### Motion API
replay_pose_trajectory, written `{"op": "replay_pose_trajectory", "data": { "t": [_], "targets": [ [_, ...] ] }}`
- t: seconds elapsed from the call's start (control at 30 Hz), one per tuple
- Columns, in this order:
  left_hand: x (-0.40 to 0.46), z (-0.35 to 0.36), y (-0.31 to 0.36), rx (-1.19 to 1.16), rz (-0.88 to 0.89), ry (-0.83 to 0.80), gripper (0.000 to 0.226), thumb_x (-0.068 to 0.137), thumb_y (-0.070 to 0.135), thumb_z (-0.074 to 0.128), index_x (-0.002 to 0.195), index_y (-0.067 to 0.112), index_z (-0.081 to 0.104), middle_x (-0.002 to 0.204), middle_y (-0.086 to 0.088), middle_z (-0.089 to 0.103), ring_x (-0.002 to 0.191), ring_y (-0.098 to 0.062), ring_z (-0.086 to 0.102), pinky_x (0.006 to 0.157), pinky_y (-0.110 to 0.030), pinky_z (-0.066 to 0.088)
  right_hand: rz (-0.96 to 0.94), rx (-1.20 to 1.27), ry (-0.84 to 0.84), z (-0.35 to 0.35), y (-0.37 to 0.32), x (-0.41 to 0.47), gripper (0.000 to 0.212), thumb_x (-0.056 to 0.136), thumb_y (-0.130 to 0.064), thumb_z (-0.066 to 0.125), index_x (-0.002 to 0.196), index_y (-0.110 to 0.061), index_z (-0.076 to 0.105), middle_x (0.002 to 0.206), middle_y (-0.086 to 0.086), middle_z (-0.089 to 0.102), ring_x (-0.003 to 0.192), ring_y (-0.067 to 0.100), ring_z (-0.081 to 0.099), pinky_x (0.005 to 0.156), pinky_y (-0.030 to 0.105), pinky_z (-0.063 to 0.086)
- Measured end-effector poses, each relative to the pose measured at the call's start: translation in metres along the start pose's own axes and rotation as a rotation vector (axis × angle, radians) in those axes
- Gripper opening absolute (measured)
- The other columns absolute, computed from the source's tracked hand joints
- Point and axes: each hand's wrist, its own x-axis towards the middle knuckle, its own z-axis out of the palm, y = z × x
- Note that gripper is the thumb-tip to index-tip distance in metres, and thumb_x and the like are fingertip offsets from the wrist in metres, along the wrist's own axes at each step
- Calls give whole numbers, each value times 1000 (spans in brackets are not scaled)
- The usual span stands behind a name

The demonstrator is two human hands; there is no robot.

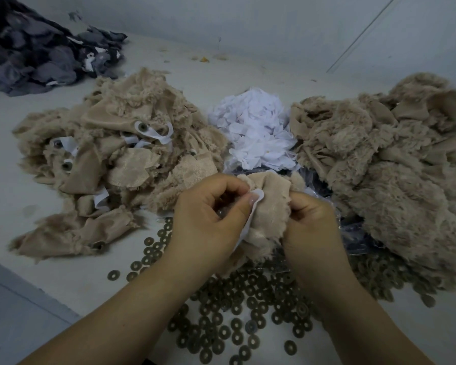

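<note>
Head view: my left hand (206, 217) pinches patch (259, 194) onto plush (270, 214); right hand (311, 225) grips plush. Slack pinch could drop patch among washers (252, 302) at 6 o'clock.

Muted tones
Centre: beige fuzzy fabric piece (270, 209), white oval patch (258, 195); olive round washers (236, 324) below; grey cloth heap (32, 54) upper left.

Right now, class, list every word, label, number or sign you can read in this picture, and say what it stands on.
No text can be read anywhere.
The white patch pinched by the left hand on the beige plush piece looks blank.
The white tabs in the left pile show no print.
The washers are too small to show any marking.
</note>
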Motion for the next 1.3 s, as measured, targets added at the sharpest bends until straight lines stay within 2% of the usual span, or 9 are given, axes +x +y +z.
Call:
{"op": "replay_pose_trajectory", "data": {
  "t": [0.13, 0.27, 0.37, 0.5, 0.7, 0.87, 1.03, 1.17, 1.3],
  "targets": [
    [0, 0, -1, 47, 16, 15, 11, 87, 14, 73, 77, 13, 69, 71, 8, 65, 63, -5, 60, 59, -13, 46, 49, 120, 41, 1, 2, 0, 45, 89, -31, 63, 78, 12, 61, 73, 41, 52, 60, 53, 47, 57, 66, 44],
    [0, 0, -3, 76, 23, 26, 13, 88, 16, 73, 76, 15, 68, 69, 7, 64, 63, -10, 60, 57, -19, 48, 99, 147, -15, 2, -4, -1, 92, 73, -76, 63, 89, 15, 62, 90, 45, 58, 81, 60, 59, 70, 67, 53],
    [-1, 3, -3, 114, 87, -12, 12, 86, 15, 70, 75, 14, 65, 70, 7, 61, 66, -14, 60, 59, -29, 51, 55, 64, -9, 1, -2, -1, 58, 72, -62, 74, 77, -4, 74, 74, 21, 72, 65, 33, 70, 54, 38, 58],
    [-1, 2, -6, 6, 7, -35, 9, 85, 11, 73, 80, 15, 66, 73, 2, 64, 67, -14, 62, 60, -29, 53, 186, 245, 1, 1, 0, 0, 43, 77, -38, 68, 97, 0, 76, 91, 21, 75, 85, 36, 74, 75, 44, 61],
    [0, -3, -3, -159, -93, -69, 11, 89, 16, 63, 79, 20, 69, 68, 10, 65, 60, -1, 59, 56, -16, 48, 173, 224, 14, 3, 1, 1, 28, 78, -37, 67, 84, -13, 78, 85, 12, 76, 78, 25, 74, 68, 35, 59],
    [-2, -2, -5, -138, -121, -73, 3, 81, 19, 69, 79, 20, 68, 72, -2, 66, 63, -15, 60, 57, -25, 52, 146, 76, 85, 4, 0, 0, 37, 92, -37, 63, 76, -5, 74, 78, 32, 66, 68, 38, 65, 67, 58, 56],
    [-1, -1, -6, -95, -156, -43, 7, 78, 16, 72, 78, 22, 68, 69, 8, 64, 63, -6, 58, 57, -22, 49, 83, -56, 92, 4, 0, -1, 34, 98, -31, 58, 73, -17, 75, 68, 8, 73, 65, 23, 71, 57, 32, 57],
    [0, -1, -5, -132, -150, -8, 15, 86, 0, 69, 77, 12, 71, 67, 4, 68, 59, -5, 60, 56, -16, 49, 53, -109, 94, 7, -2, -4, 37, 98, -34, 58, 81, -3, 69, 77, 24, 68, 71, 40, 66, 63, 51, 56],
    [1, 0, -5, -151, -159, 13, 13, 87, 1, 69, 78, 11, 71, 71, -2, 69, 63, -11, 63, 59, -20, 52, 28, -131, 71, 9, -7, -5, 51, 85, -46, 63, 77, 5, 65, 75, 33, 62, 56, 40, 57, 52, 46, 51]
  ]
}}
